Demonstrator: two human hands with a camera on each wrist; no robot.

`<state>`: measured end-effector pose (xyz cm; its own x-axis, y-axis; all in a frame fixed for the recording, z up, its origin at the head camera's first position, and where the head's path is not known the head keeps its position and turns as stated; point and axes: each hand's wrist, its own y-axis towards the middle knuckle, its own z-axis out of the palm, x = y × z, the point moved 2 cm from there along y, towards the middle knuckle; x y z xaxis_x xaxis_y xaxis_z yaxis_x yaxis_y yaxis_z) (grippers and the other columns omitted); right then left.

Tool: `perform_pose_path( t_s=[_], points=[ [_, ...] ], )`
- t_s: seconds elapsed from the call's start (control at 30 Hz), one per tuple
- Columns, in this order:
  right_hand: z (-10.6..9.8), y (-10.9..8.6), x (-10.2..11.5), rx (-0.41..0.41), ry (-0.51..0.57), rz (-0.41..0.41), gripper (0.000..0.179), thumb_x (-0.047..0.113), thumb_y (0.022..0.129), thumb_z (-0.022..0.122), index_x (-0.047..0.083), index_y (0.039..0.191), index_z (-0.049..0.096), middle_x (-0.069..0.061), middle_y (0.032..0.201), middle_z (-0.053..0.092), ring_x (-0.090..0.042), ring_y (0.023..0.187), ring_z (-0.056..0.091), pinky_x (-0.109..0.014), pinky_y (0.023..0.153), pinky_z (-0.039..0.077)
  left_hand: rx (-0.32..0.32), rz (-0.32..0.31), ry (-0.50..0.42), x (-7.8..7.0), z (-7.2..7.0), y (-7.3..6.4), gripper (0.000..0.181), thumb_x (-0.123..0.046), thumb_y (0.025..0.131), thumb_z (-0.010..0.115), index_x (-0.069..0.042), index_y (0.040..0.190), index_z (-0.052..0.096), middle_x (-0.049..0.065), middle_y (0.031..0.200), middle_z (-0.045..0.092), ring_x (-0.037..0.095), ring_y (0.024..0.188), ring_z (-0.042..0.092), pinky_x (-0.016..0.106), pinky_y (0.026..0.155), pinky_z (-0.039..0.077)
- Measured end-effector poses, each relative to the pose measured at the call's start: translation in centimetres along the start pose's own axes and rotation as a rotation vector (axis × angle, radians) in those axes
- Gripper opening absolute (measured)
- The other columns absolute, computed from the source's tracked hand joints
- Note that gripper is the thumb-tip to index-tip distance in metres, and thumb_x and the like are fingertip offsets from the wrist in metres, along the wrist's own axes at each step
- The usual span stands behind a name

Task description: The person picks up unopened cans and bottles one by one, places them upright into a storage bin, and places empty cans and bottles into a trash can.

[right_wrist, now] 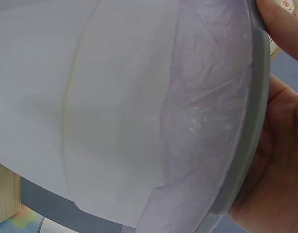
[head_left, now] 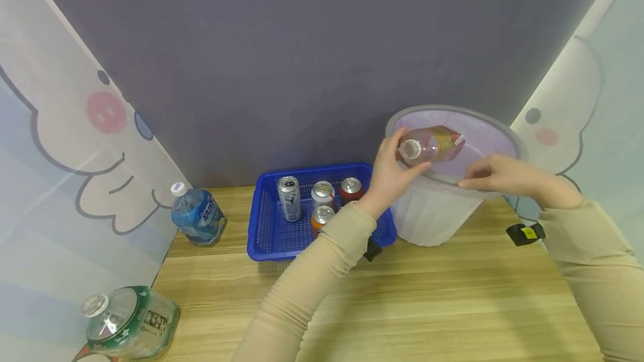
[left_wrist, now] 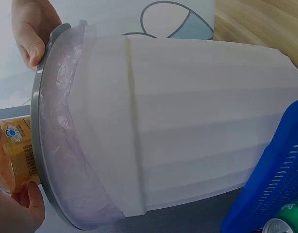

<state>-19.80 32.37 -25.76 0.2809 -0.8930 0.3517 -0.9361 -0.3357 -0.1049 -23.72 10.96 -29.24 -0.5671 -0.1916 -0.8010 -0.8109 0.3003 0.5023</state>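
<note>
In the head view my left hand [head_left: 392,175] holds a clear plastic bottle [head_left: 440,144] with an orange-yellow label, fingers and thumb round it near the neck. The bottle lies tilted over the mouth of a white trash bin [head_left: 427,217], its neck facing me and its base inward. A thin purple liner bag [left_wrist: 66,126] folds over the bin's grey rim [right_wrist: 259,97]. My right hand [head_left: 503,175] grips that rim at the near right side, thumb outside. In the left wrist view the bottle's lower part is hidden behind the rim.
Left of the bin, a blue plastic basket [head_left: 259,233] holds several drink cans [head_left: 290,200]. A blue-labelled bottle [head_left: 198,217] with a white cap stands farther left. Near the front left corner is a large green-labelled bottle [head_left: 136,323]. A grey panel [head_left: 302,71] rises behind the wooden table [head_left: 427,306].
</note>
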Motion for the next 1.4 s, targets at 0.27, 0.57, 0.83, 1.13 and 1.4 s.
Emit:
perform_pose_path(
  t_s=[0.27,0.57,0.83,1.13,1.4],
  points=[
    [0.17,0.18,-0.39,-0.007,-0.01,0.007,0.019,0.029,0.089,0.062,0.017,0.074,0.065,0.007,0.068,0.058,-0.005,0.064,0.048,-0.023,0.06,0.04,-0.011,-0.004,0.034,0.11,0.24,-0.04,0.071,-0.017,0.081,0.075,-0.002,0.14,0.039,0.014,0.132,0.052,0.021,0.109,0.055,0.012,0.086,0.044],
    [0.06,0.09,-0.32,0.01,0.017,0.012,0.021,0.03,0.09,0.062,0.016,0.075,0.068,0.005,0.072,0.064,-0.008,0.067,0.052,-0.025,0.062,0.043,-0.04,-0.029,0.02,0.12,0.38,-0.07,0.059,-0.009,0.085,0.069,-0.001,0.138,0.043,0.014,0.13,0.055,0.022,0.11,0.059,0.011,0.089,0.046],
    [0.07,0.13,-0.58,0.021,0.025,0.027,0.021,0.032,0.09,0.062,0.016,0.079,0.069,0.004,0.076,0.065,-0.01,0.072,0.053,-0.028,0.065,0.044,-0.045,-0.022,-0.013,0.59,0.24,-0.3,0.049,-0.004,0.088,0.065,0.001,0.133,0.047,0.016,0.126,0.054,0.022,0.117,0.053,0.014,0.094,0.045],
    [0.04,0.08,-0.49,0.016,0.014,0.024,0.021,0.032,0.091,0.061,0.017,0.078,0.07,0.005,0.08,0.067,-0.009,0.074,0.056,-0.03,0.068,0.045,-0.009,-0.017,0.043,0.66,0.18,-0.6,0.038,-0.006,0.088,0.064,-0.001,0.126,0.055,0.012,0.123,0.056,0.02,0.105,0.058,0.014,0.091,0.046],
    [0.01,0.02,-0.42,0.014,0.023,0.022,0.02,0.032,0.091,0.061,0.017,0.079,0.07,0.004,0.081,0.068,-0.009,0.074,0.056,-0.03,0.068,0.046,0.021,0.002,0.075,0.75,0.19,-0.95,0.031,-0.007,0.089,0.064,-0.001,0.119,0.059,0.012,0.122,0.057,0.02,0.107,0.057,0.014,0.091,0.046]
  ],
)
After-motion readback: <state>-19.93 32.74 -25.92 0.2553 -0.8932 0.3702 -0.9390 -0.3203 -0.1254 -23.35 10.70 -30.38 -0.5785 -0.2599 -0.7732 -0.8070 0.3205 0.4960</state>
